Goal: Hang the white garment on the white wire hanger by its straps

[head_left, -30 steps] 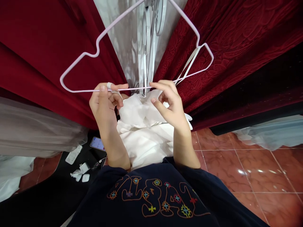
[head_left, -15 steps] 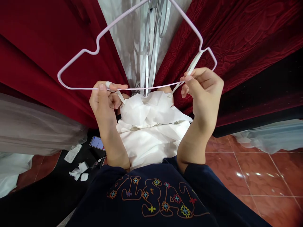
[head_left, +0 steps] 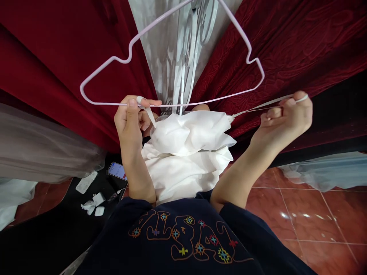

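A pale pink hanger (head_left: 216, 99) is held up in front of me. My left hand (head_left: 130, 118) pinches its bottom bar near the left end, and a white strap is looped over a finger of that hand. A white ruffled garment (head_left: 189, 133) lies across my lap below the bar. Out to the right, my right hand (head_left: 289, 112) is closed on the garment's other strap (head_left: 263, 104), which is stretched taut from the cloth and clear of the hanger's right end.
Red curtains (head_left: 57, 49) flank a white metal stand (head_left: 186, 57). A phone (head_left: 117, 170), a white charger (head_left: 99, 198) and small white items lie on a black surface at the lower left. Red floor tiles (head_left: 309, 214) show at the right.
My right hand has moved outward to the right with its strap, which has come off the hanger's right shoulder. The hanger has shifted slightly right, with my left hand still on it.
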A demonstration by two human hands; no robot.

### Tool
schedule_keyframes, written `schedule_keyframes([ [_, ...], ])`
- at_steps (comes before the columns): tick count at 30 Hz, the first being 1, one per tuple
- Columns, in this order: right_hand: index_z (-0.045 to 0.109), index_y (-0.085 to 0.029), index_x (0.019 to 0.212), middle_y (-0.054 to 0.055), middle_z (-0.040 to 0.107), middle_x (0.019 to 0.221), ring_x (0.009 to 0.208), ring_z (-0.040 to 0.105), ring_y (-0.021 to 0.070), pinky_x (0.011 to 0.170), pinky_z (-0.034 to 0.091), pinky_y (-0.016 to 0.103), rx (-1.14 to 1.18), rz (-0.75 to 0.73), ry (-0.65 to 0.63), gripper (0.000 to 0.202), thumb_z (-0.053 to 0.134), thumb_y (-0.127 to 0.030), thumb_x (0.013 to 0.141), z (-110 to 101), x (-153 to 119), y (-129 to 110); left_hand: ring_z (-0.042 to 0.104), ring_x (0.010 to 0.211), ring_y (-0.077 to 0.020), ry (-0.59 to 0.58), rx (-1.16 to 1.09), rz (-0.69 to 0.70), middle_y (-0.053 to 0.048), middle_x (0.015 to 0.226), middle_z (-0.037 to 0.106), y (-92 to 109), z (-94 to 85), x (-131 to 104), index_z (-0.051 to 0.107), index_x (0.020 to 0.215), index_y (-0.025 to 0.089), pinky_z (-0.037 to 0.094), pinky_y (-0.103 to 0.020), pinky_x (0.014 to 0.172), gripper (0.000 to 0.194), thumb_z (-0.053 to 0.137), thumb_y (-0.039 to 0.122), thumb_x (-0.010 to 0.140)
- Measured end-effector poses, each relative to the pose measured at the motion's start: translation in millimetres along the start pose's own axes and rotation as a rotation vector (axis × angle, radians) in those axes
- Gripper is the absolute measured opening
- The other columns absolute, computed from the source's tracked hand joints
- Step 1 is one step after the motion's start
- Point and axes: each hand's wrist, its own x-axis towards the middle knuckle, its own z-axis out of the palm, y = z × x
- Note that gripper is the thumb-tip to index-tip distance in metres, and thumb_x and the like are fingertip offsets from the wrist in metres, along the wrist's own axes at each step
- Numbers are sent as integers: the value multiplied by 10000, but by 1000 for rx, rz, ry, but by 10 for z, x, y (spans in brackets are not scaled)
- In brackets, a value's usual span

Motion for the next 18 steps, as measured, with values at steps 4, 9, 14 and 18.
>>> schedule_keyframes([
  [4, 575, -214, 715, -82, 444, 519, 395, 273, 53, 414, 187, 248, -131, -92, -75, 243, 521, 18, 667, -191, -165, -35, 314, 479, -132, 20, 35, -53, -84, 967, 833, -22, 0, 14, 688, 829, 267, 185, -349, 477, 577, 686, 809, 1029],
  [9, 572, -240, 746, -105, 469, 480, 351, 327, 61, 392, 200, 249, -262, -158, -177, 327, 576, 84, 702, -257, -157, -183, 323, 474, -107, 8, 52, 2, -78, 956, 835, -53, -38, 53, 668, 832, 240, 191, -350, 479, 604, 649, 798, 1062],
  [14, 598, -228, 674, -78, 451, 428, 326, 395, 92, 368, 215, 253, -399, -63, -148, 296, 628, 56, 753, -396, -150, -317, 346, 479, -102, -39, 7, 11, -89, 951, 849, -77, -84, 85, 671, 871, 208, 197, -346, 471, 592, 639, 755, 1095],
  [18, 601, -228, 598, -61, 398, 423, 320, 348, 78, 364, 143, 261, -492, -65, -151, 269, 645, -59, 803, -527, -160, -444, 344, 488, -101, -64, -34, 28, -86, 957, 851, -88, -94, 89, 683, 876, 203, 179, -347, 478, 571, 639, 720, 1114],
])
